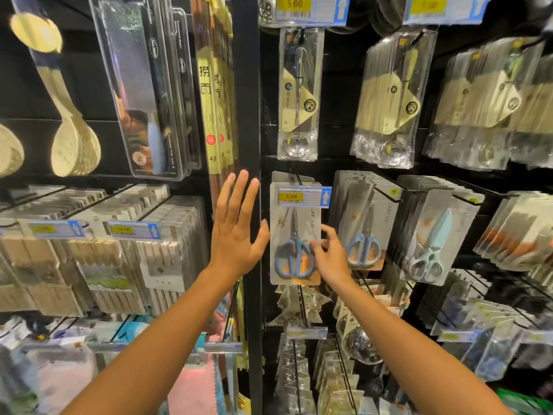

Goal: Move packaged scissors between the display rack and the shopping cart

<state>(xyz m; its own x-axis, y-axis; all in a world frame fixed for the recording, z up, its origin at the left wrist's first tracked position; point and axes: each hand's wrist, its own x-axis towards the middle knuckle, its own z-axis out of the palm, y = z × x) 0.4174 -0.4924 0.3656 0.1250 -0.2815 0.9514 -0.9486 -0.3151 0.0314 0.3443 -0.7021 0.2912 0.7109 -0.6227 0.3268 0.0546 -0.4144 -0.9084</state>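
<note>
1. Right hand (pixel 330 259) pinches the lower right edge of the packaged scissors (pixel 294 235) — pack hanging on the display rack (pixel 253 115) beside its black upright;
2. Left hand (pixel 236 232) spread wide, fingers flat, holding nothing — just left of the pack

Bare forearms (pixel 167 333), no sleeves

Glossy clear plastic scissors package (pixel 294 235); woven straw ladles (pixel 74 145).
</note>
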